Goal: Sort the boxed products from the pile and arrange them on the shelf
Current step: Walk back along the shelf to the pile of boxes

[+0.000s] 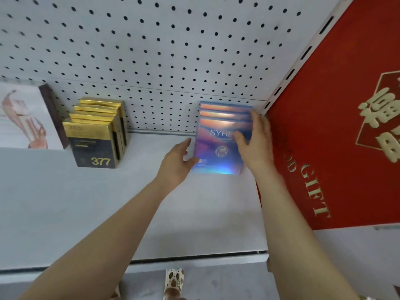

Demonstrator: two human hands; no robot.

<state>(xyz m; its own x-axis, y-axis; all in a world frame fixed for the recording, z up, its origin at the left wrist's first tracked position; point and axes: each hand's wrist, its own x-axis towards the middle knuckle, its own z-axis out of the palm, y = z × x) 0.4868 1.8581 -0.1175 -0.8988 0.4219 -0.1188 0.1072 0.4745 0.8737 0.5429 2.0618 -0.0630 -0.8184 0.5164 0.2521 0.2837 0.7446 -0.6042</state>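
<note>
I had both hands up on the grey shelf (86, 202), working at the row of blue boxes (218, 148) that stood upright, one behind another, at the right end against the pegboard wall (151, 50). My right hand (257, 141) was clamped on the front box, thumb laid across its printed face over the end of the word "SYRIN", and the other fingers (256, 118) curled over the right edge and top corner of the row. My left hand (177, 163) lay at the box's lower left corner, fingers straight and a little apart, thumb touching the left edge near the bottom; it pressed there rather than gripped. The front box leaned slightly, its base on the shelf. Just beside the row on the right stood a big red gift box (324, 126) with gold lettering, its face toward the blue ones. Well apart to the left stood a second row, gold and black boxes (95, 144) lined up front to back, the nearest marked "377". Beside them at the far left stood a white box with a pale picture on it (23, 118). Below the shelf edge I could see a spotted shoe (174, 280) on the floor.
</note>
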